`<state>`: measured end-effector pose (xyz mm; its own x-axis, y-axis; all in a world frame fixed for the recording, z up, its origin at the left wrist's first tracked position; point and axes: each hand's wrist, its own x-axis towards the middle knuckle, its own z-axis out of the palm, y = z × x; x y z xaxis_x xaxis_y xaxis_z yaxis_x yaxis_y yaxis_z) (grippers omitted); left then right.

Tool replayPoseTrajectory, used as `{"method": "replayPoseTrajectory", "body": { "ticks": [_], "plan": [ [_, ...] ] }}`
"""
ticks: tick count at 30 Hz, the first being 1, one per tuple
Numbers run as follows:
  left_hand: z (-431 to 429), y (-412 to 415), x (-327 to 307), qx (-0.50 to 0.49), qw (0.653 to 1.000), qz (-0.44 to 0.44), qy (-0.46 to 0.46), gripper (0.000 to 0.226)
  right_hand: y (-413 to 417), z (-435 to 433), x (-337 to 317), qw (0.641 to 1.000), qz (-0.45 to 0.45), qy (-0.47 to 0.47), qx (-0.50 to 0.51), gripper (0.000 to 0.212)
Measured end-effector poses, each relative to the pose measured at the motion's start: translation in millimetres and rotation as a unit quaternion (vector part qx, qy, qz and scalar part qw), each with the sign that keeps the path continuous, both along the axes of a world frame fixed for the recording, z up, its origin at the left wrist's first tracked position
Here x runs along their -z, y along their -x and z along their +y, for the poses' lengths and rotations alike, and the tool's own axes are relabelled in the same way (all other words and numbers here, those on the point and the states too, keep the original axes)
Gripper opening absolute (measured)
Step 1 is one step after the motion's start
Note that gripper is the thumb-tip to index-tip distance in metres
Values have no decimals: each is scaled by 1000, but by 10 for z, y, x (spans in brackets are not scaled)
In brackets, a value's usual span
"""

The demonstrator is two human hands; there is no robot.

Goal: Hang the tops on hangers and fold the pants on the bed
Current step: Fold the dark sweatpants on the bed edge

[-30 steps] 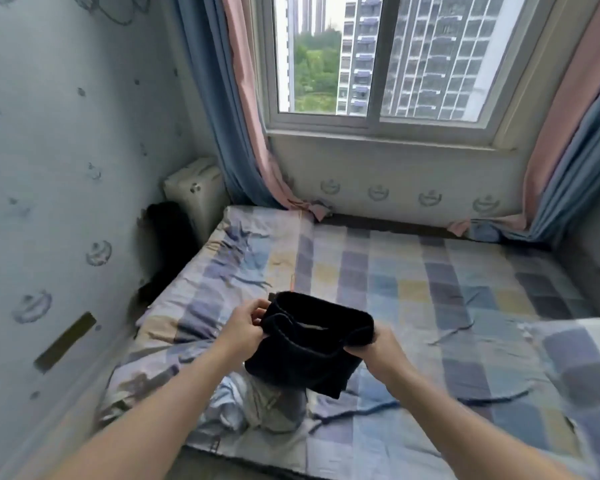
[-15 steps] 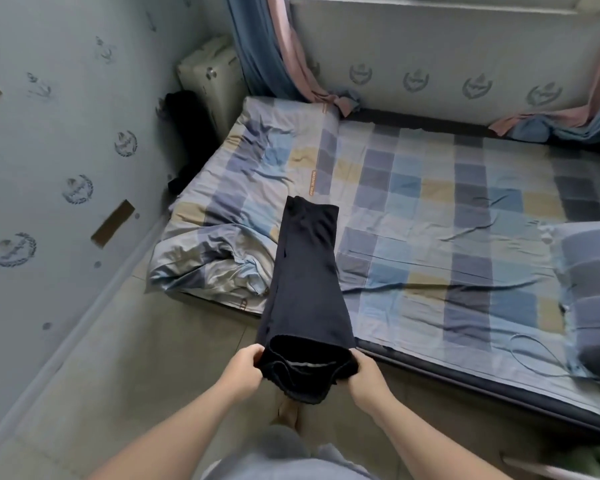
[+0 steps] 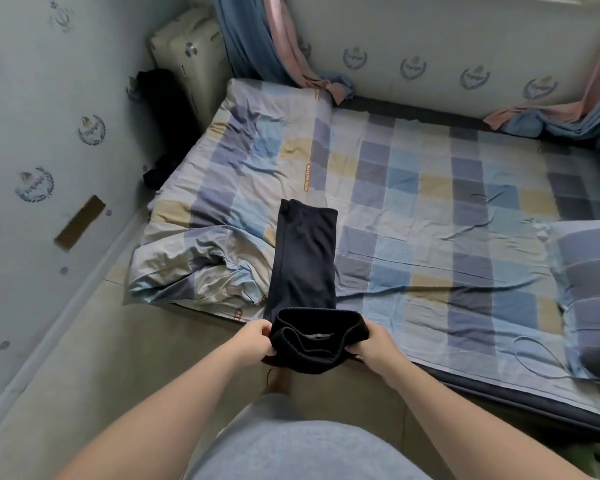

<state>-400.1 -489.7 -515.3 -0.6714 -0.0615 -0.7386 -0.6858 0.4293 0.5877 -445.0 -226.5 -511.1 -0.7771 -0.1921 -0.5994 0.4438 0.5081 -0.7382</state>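
Note:
A pair of dark navy pants (image 3: 303, 258) lies stretched lengthwise on the checked bed (image 3: 430, 209), legs together and pointing away from me. The waistband end hangs past the bed's near edge. My left hand (image 3: 255, 341) grips the left side of the waistband. My right hand (image 3: 373, 344) grips its right side. Both hands hold the waistband open just off the mattress edge, over the floor.
A crumpled checked duvet (image 3: 201, 265) is bunched at the bed's left near corner. A pillow (image 3: 589, 282) lies at the right. Dark clothing (image 3: 163, 109) hangs beside a white radiator (image 3: 187, 53) at the left wall. Curtains (image 3: 257, 39) drape onto the bed's far edge.
The pants went from bunched up in both hands to laid out flat along the bed. My view tilted downward from the window, and both hands pulled back slightly with the waistband.

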Motion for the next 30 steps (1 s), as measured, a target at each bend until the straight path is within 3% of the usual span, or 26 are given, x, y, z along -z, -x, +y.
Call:
{"method": "replayPoseTrajectory", "body": {
  "ticks": [7, 15, 25, 30],
  "plan": [
    [-491, 1217, -55, -17, 998, 0, -54, 26, 1075, -507, -225, 996, -21, 4, 82, 29],
    [-845, 2358, 339, -108, 991, 21, -71, 21, 2198, -978, 46, 992, -12, 9, 127, 26],
    [-1014, 3825, 1748, -131, 987, 83, -31, 6, 3834, -1193, 1723, 986, 24, -5, 166, 12],
    [-1011, 4579, 2592, -156, 981, 117, -3, 14, 4596, -1293, 2707, 979, 52, -25, 197, 23]
  ]
}}
